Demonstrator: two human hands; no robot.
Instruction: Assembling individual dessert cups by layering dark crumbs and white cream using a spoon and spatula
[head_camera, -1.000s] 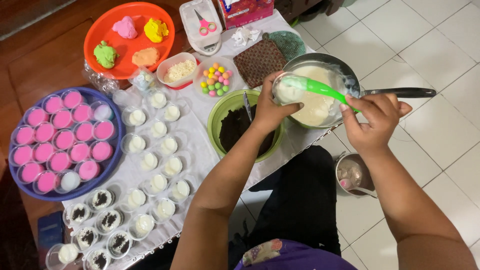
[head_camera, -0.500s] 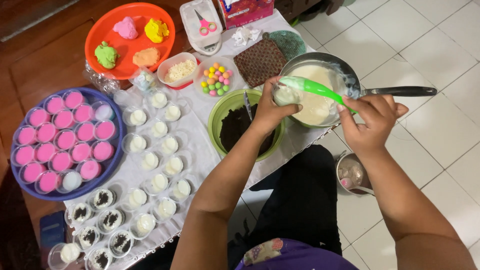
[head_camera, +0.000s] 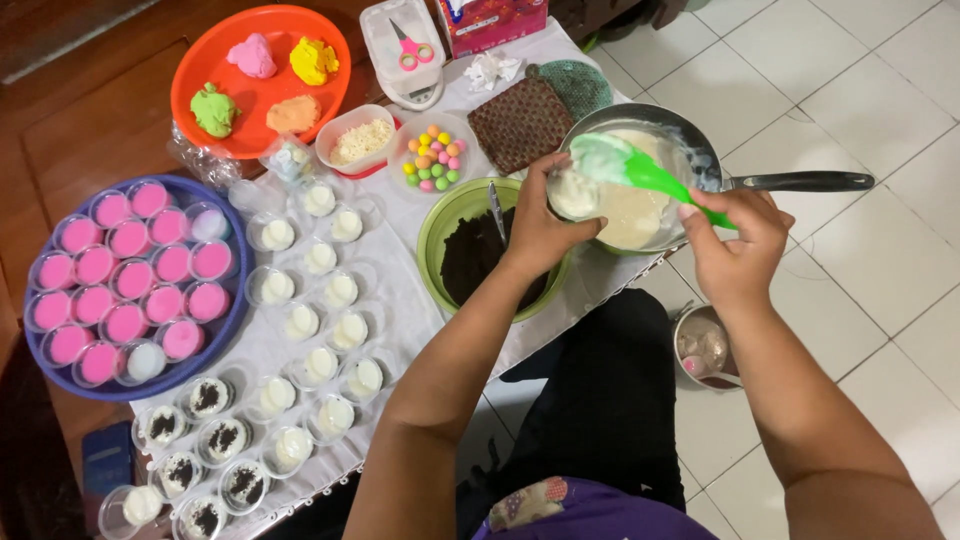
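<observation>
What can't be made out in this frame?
- Small cup, head view: mostly wrapped by the left hand; fill level unclear.
- Green ladle: handle end hidden inside the right hand.
- Dark mix in the green bowl: partly covered by the left forearm.
- Red box: cut off by the top edge.
- Metal cup on the floor: contents blurred, part behind the right arm.

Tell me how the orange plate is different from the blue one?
The orange plate carries four loose lumps of coloured dough, pink, yellow, green and orange. The blue tray is packed with small clear cups, mostly with pink filling. The orange plate sits farther from the person; the blue tray is nearer. Both are round.
</observation>
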